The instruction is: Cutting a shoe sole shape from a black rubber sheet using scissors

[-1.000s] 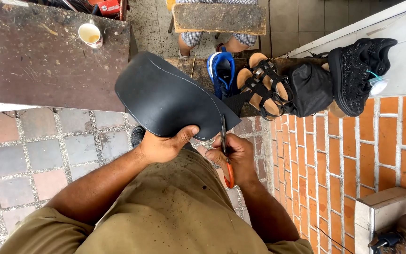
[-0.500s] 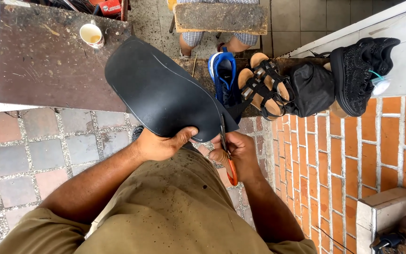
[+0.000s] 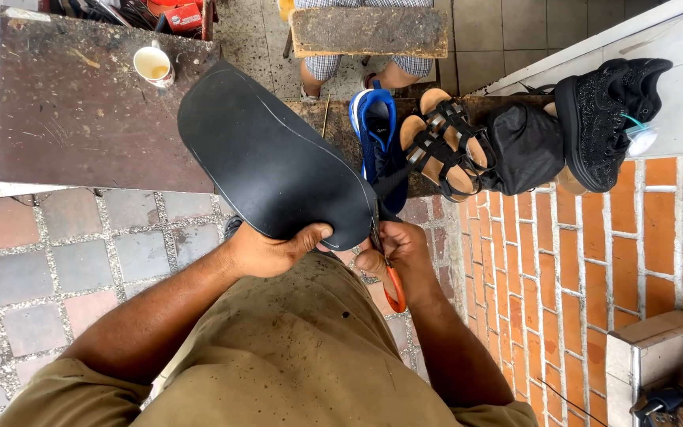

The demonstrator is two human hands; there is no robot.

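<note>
My left hand (image 3: 274, 249) grips the near edge of a large black rubber sheet (image 3: 266, 154), cut to a sole-like oval with a thin outline scored on it. It is held up in front of me, tilted to the left. My right hand (image 3: 401, 253) holds orange-handled scissors (image 3: 389, 273), whose blades meet the sheet's right-hand edge. Both forearms reach out over my olive shirt.
A dark worn worktable (image 3: 81, 111) with a small cup (image 3: 154, 65) stands at the upper left. Blue shoes (image 3: 375, 130), tan strap sandals (image 3: 440, 142), a black bag (image 3: 525, 146) and black sneakers (image 3: 606, 107) line a ledge. Another person's legs (image 3: 357, 71) sit behind a plank. Brick paving lies at the right.
The black sheet has turned in my hands, its far end swinging to the upper left, while the scissors stay at its right edge.
</note>
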